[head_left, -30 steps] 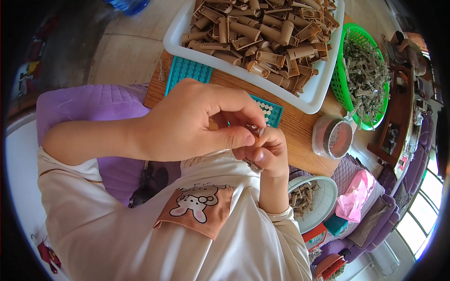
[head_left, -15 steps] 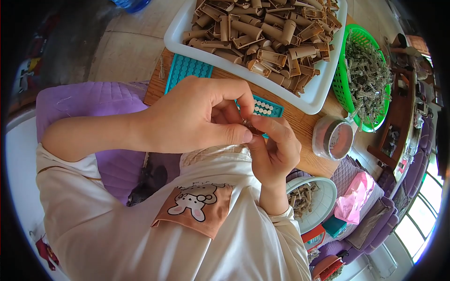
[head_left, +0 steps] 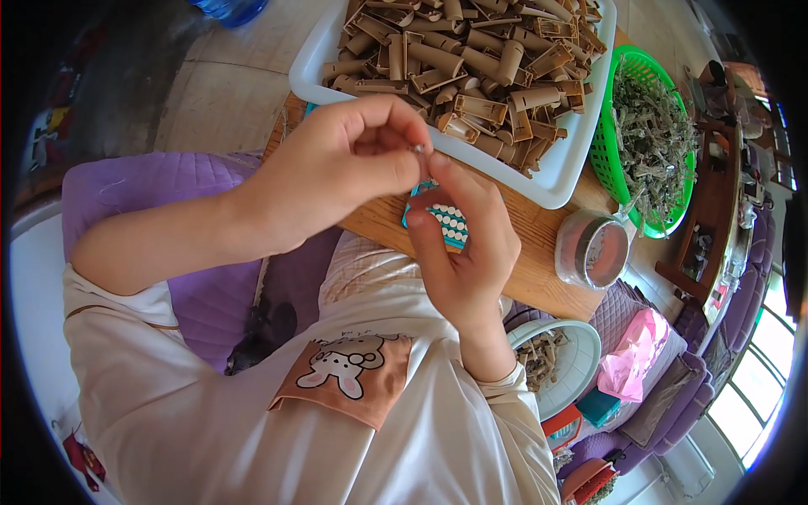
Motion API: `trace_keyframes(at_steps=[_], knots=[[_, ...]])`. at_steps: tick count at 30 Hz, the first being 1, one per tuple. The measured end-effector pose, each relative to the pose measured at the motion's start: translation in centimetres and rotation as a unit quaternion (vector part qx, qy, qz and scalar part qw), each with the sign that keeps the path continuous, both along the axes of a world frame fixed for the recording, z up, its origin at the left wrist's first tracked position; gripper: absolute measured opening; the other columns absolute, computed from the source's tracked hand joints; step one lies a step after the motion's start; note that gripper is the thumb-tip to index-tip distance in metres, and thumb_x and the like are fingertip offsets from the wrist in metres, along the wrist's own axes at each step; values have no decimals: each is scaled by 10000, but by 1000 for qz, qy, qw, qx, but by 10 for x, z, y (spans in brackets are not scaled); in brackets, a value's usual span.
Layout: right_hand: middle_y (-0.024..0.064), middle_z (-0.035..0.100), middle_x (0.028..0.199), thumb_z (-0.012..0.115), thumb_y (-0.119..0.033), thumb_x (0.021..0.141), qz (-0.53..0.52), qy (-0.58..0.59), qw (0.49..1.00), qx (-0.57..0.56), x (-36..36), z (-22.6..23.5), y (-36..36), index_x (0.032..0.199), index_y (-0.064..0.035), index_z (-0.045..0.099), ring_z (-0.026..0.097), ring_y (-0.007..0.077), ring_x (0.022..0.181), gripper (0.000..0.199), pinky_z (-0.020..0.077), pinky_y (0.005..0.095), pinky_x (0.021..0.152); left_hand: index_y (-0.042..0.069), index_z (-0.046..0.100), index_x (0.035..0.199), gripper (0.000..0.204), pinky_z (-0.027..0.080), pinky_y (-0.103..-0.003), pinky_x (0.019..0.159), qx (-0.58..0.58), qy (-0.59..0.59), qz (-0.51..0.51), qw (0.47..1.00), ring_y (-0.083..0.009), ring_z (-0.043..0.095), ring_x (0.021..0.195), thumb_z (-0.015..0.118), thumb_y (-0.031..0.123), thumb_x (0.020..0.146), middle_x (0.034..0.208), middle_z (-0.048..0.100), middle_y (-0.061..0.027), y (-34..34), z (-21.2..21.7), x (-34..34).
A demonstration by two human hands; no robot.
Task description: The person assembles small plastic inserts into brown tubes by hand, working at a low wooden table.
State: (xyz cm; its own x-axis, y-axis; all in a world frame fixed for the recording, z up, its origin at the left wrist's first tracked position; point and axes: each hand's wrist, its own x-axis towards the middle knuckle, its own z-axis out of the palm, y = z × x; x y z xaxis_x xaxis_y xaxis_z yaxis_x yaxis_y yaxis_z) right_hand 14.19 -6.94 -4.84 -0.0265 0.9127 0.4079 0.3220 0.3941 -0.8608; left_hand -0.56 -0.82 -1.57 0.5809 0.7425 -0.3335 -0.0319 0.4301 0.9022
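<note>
Over the near edge of the wooden table (head_left: pixel 526 265), my left hand (head_left: pixel 332 172) is closed, its thumb and index finger pinching a tiny glinting piece (head_left: pixel 418 149) too small to name. My right hand (head_left: pixel 475 240) lies open beside it. Its index fingertip reaches to the left fingertips, and its thumb stands apart with nothing seen between. Partly behind the right hand is a small teal tray (head_left: pixel 450 225) holding rows of white round pieces. Beyond both hands, a white plastic tub (head_left: pixel 551 192) is heaped with brown half-tube plastic parts (head_left: pixel 480 67).
Right of the tub stands a green basket (head_left: pixel 603 143) full of greyish clear plastic bits. A round clear container (head_left: pixel 572 252) sits near the table's right edge. Lower right are a pale basket (head_left: pixel 581 362) with brown pieces and a pink bag (head_left: pixel 635 358). Purple quilted padding (head_left: pixel 168 189) lies left.
Both hands have moved up and away from me, toward the tub. My right thumb has parted from the pinch, and more of the teal tray with white pieces shows.
</note>
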Motion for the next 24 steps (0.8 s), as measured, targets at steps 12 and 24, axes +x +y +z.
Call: trace_keyframes(at_steps=[12, 24], knots=[[88, 605, 782, 545, -76, 759, -171, -200, 964, 44, 86, 9, 98, 939, -68, 589, 585, 180, 674, 185, 452, 265, 590, 56, 486, 1032, 221, 417, -232, 778, -36, -60, 72, 995, -88, 513, 867, 494, 153, 833, 903, 519, -8, 13, 0, 1], [122, 563, 822, 544, -94, 737, -170, -396, 900, 72, 102, -12, 169, 854, -64, 535, 550, 311, 736, 122, 444, 381, 618, 23, 468, 1010, 231, 449, -197, 635, 54, 4, 22, 998, -110, 555, 756, 538, 119, 812, 882, 511, -48, 11, 6, 1]])
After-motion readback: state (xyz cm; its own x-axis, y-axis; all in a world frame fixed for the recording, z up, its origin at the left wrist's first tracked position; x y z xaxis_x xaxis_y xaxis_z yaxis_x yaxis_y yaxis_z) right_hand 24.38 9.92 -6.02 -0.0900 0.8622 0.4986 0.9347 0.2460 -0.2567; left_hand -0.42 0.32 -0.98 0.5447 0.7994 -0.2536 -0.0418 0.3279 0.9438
